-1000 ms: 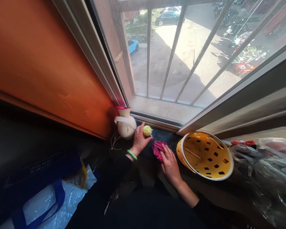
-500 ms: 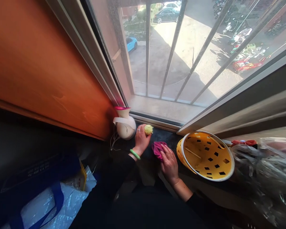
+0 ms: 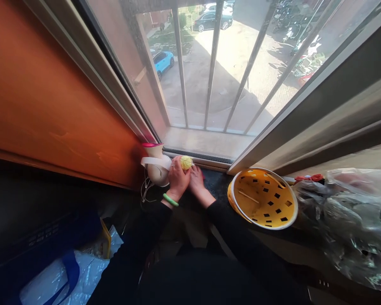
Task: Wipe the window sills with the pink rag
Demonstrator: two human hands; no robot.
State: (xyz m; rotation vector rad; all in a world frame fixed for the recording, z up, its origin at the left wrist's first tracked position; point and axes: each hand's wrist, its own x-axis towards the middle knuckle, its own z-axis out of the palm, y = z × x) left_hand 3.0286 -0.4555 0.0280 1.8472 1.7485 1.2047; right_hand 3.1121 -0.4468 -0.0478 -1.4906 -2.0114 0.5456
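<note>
Left hand curls round the yellow ball-like object, just right of the cream jug-like appliance, right hand close beside it, grip unclear; object looks light, perhaps delicate on top, best held low around its sides.

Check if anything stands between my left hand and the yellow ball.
Nothing visible does: your left hand holds the yellow ball. Your right hand is close by on the right, not between them.

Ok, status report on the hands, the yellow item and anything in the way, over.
Left hand gripping yellow ball-shaped item. Right hand alongside, grip unclear. White appliance just left of the hands, possibly crowding them.
</note>
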